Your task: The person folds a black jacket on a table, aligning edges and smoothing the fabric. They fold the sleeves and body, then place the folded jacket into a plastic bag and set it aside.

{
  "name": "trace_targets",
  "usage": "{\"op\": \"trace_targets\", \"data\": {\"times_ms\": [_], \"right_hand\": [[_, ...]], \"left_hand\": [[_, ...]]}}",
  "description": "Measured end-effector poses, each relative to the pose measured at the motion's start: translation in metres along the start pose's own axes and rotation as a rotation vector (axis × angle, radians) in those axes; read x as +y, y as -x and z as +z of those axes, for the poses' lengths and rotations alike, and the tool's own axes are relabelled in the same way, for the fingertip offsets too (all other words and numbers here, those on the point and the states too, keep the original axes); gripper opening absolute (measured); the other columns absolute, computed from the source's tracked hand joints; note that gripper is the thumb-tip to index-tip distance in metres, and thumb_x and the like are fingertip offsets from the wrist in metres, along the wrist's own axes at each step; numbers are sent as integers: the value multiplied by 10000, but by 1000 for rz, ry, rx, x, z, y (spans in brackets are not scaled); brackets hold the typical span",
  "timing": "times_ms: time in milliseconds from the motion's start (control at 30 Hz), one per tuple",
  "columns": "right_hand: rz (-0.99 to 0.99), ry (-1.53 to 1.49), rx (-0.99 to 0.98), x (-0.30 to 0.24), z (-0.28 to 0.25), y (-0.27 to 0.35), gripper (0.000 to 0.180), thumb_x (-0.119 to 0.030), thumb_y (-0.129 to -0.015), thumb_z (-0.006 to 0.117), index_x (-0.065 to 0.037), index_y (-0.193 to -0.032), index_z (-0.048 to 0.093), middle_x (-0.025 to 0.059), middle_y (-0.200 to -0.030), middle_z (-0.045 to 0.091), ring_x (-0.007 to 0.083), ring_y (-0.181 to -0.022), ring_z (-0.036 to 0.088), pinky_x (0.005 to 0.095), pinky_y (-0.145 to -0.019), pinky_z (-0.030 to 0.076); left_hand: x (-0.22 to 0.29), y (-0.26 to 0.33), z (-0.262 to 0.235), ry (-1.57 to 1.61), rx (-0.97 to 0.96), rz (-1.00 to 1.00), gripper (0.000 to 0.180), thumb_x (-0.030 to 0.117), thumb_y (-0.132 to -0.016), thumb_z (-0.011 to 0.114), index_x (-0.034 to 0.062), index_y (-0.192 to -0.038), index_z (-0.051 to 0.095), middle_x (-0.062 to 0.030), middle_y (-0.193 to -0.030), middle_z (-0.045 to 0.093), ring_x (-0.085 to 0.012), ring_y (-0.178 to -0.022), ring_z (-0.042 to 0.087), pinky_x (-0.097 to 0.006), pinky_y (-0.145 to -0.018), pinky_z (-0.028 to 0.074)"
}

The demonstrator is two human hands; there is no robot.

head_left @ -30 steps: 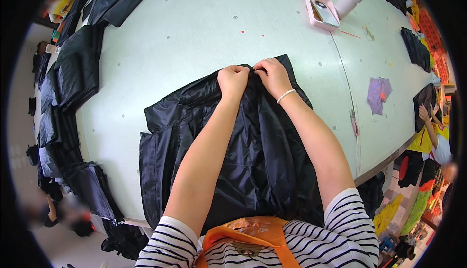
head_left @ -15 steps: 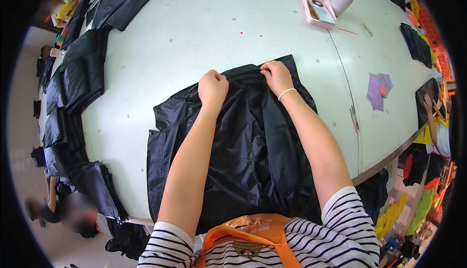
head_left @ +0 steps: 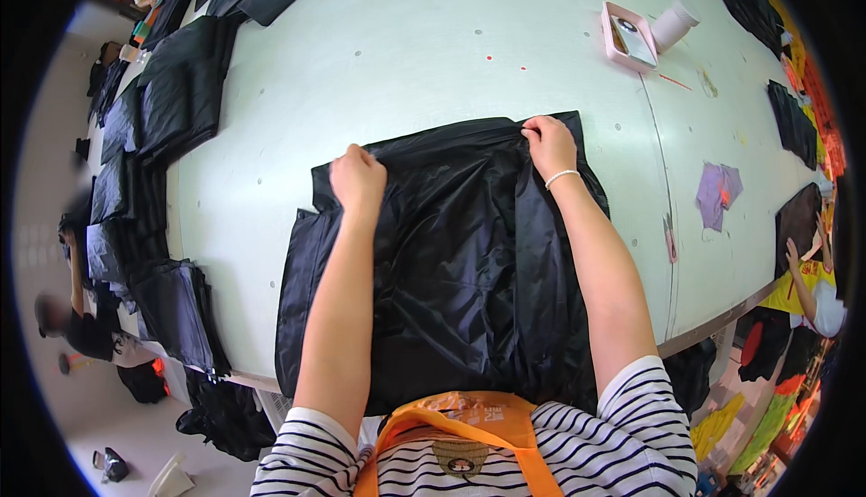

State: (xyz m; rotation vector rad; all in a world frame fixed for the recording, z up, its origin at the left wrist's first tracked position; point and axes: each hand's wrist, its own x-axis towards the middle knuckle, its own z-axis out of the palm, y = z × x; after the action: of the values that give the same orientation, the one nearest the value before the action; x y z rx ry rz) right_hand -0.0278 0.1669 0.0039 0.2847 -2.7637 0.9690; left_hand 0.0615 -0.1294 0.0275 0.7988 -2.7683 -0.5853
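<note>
A shiny black garment [head_left: 446, 253] lies spread on the pale green table in front of me, its near end reaching my orange apron. My left hand [head_left: 358, 181] is closed on the garment's far edge near its left corner. With thumb and fingers pinched, my right hand [head_left: 550, 145] grips the same edge close to the right corner, a white beaded bracelet at its wrist. Between the two hands the edge runs fairly straight. Creases cross the middle of the cloth. The fingertips of my left hand are partly hidden behind its knuckles.
Folded black garments [head_left: 167, 118] line the table's left side. Far right stand a pink tray [head_left: 629, 39] and a white cylindrical container [head_left: 675, 26]. Small pink-handled snips [head_left: 670, 243] and a purple cloth scrap [head_left: 718, 195] lie to the right. Other people work at both sides.
My left hand has moved left along the far edge, widening the gap between my hands. The edge is pulled straighter and the cloth flatter. The whole view has shifted slightly.
</note>
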Motion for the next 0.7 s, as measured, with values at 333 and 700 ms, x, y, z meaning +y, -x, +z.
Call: {"op": "trace_targets", "data": {"times_ms": [333,700], "right_hand": [[255,98,179,124,-136,94,309,-139,-860,610,-10,-1140,597,161,-1152,607,290,-1068,574,361,-956,423],[562,443,164,176,-185,261,437,-200,-834,663,-7,-1202,526,227,-1112,557,361,-1008,540,435,-884,431]], "left_hand": [[-183,6,-48,21,41,-252,505,415,-789,675,11,-1087,623,-215,-1080,610,-355,-1009,576,-417,-876,459],[-175,82,-73,509,-187,-129,314,260,-708,777,-6,-672,614,-86,-699,631,-192,-766,590,-337,-741,455]]}}
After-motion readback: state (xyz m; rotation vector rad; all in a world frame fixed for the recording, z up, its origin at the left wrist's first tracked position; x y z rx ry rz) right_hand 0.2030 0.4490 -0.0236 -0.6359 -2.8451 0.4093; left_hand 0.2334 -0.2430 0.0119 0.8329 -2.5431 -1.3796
